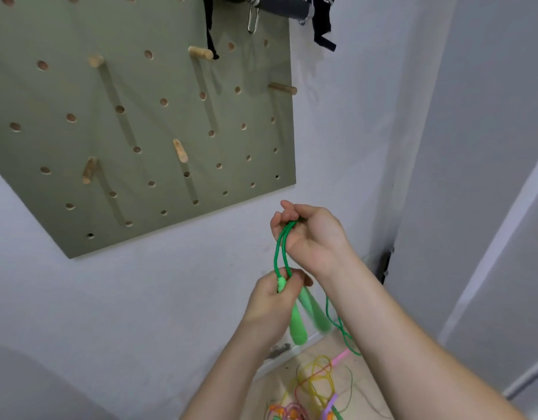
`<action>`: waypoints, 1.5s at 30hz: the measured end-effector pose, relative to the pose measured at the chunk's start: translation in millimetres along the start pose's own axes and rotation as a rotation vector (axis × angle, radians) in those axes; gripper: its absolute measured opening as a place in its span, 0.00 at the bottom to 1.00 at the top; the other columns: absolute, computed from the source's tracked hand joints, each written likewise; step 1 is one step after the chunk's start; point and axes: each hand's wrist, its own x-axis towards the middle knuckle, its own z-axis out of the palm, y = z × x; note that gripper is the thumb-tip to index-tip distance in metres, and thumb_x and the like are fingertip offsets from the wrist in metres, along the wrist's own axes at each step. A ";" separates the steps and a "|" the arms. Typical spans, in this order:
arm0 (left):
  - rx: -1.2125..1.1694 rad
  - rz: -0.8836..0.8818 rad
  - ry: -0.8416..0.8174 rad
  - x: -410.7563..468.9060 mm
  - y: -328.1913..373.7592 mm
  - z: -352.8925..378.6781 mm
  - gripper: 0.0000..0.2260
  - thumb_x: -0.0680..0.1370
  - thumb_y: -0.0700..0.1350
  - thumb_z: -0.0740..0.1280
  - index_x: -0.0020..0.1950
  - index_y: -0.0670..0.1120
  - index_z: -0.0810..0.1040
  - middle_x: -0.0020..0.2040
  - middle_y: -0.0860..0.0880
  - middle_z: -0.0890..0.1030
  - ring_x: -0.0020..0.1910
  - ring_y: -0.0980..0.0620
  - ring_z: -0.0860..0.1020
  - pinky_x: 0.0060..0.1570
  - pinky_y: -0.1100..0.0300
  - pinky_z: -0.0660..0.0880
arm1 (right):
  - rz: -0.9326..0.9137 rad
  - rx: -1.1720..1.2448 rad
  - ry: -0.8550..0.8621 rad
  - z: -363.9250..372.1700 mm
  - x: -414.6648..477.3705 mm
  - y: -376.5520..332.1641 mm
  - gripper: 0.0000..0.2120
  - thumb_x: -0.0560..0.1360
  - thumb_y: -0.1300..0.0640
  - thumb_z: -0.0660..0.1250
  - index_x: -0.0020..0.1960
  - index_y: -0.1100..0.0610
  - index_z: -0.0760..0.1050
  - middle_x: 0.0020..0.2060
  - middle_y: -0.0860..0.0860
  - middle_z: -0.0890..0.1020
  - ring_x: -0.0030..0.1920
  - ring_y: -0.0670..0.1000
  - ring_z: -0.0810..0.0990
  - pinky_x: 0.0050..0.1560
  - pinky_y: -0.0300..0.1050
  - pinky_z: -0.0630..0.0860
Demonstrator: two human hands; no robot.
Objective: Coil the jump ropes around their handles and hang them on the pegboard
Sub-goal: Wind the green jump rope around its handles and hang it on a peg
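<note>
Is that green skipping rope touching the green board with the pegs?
Apart. Head view: left hand and right hand hold the green rope below the pegboard, bare wall between.

One wide-angle camera, worn on the person's head, gives the whole view. It faces a wall (170,298) at close range, looking forward and down. The pegboard (140,116) fills 9 to 12 o'clock and a patch of floor (270,386) shows at 6 o'clock. The left hand (274,301) and right hand (307,234) sit near the lens, just right of centre, with the forearms entering from 5 and 6 o'clock.
</note>
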 end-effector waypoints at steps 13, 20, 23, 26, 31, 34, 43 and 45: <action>-0.333 -0.127 0.315 54.4 19.7 8.0 0.18 0.82 0.51 0.58 0.37 0.46 0.79 0.32 0.45 0.73 0.31 0.51 0.72 0.34 0.59 0.70 | 0.033 -1.356 -0.204 -65.8 -35.3 -17.2 0.11 0.83 0.57 0.57 0.56 0.56 0.78 0.43 0.54 0.84 0.41 0.49 0.84 0.49 0.48 0.81; -0.299 -0.161 0.374 52.5 18.1 15.4 0.15 0.79 0.49 0.64 0.34 0.44 0.75 0.27 0.50 0.69 0.25 0.55 0.69 0.25 0.67 0.66 | 0.180 -1.297 -0.323 -73.3 -29.0 -2.1 0.11 0.75 0.64 0.62 0.56 0.57 0.72 0.45 0.56 0.79 0.41 0.51 0.82 0.42 0.53 0.82; -0.233 -0.197 0.336 50.3 17.2 8.9 0.15 0.79 0.51 0.63 0.35 0.45 0.76 0.27 0.51 0.71 0.25 0.55 0.71 0.26 0.66 0.67 | 0.286 -1.083 -0.346 -75.8 -27.0 -1.6 0.05 0.76 0.66 0.63 0.52 0.62 0.72 0.35 0.56 0.76 0.33 0.53 0.77 0.33 0.47 0.80; -0.146 -0.222 0.244 45.6 16.3 0.2 0.16 0.79 0.54 0.61 0.38 0.45 0.76 0.27 0.52 0.74 0.26 0.56 0.73 0.26 0.66 0.68 | 0.351 -0.905 -0.341 -82.0 -26.4 0.6 0.03 0.77 0.67 0.64 0.50 0.62 0.73 0.33 0.55 0.76 0.32 0.55 0.80 0.27 0.41 0.77; -0.074 -0.157 0.258 38.8 15.7 1.7 0.17 0.80 0.54 0.59 0.38 0.44 0.74 0.26 0.54 0.71 0.26 0.56 0.71 0.27 0.67 0.67 | 0.406 -0.765 -0.352 -86.6 -29.5 9.2 0.05 0.69 0.64 0.65 0.43 0.59 0.70 0.30 0.55 0.73 0.28 0.50 0.70 0.23 0.37 0.65; -0.016 -0.135 0.217 35.8 20.7 -2.5 0.22 0.81 0.56 0.56 0.37 0.41 0.73 0.27 0.51 0.71 0.28 0.53 0.71 0.32 0.63 0.68 | 0.442 -0.663 -0.338 -88.8 -32.0 10.7 0.06 0.71 0.61 0.68 0.41 0.57 0.70 0.29 0.52 0.67 0.27 0.47 0.63 0.21 0.34 0.58; -0.107 0.232 0.214 37.5 36.0 -24.5 0.11 0.79 0.49 0.61 0.43 0.44 0.77 0.37 0.51 0.79 0.39 0.56 0.77 0.44 0.63 0.75 | 0.582 -0.312 -0.650 -87.4 -40.3 -6.3 0.09 0.75 0.57 0.71 0.52 0.58 0.74 0.30 0.49 0.66 0.26 0.42 0.65 0.19 0.29 0.61; -0.345 0.113 0.055 33.3 28.4 -14.0 0.14 0.80 0.50 0.59 0.39 0.45 0.76 0.29 0.52 0.76 0.30 0.56 0.74 0.34 0.65 0.72 | 0.565 -0.252 -0.683 -84.3 -40.3 -9.5 0.07 0.76 0.57 0.69 0.52 0.58 0.75 0.30 0.48 0.67 0.27 0.42 0.65 0.20 0.29 0.60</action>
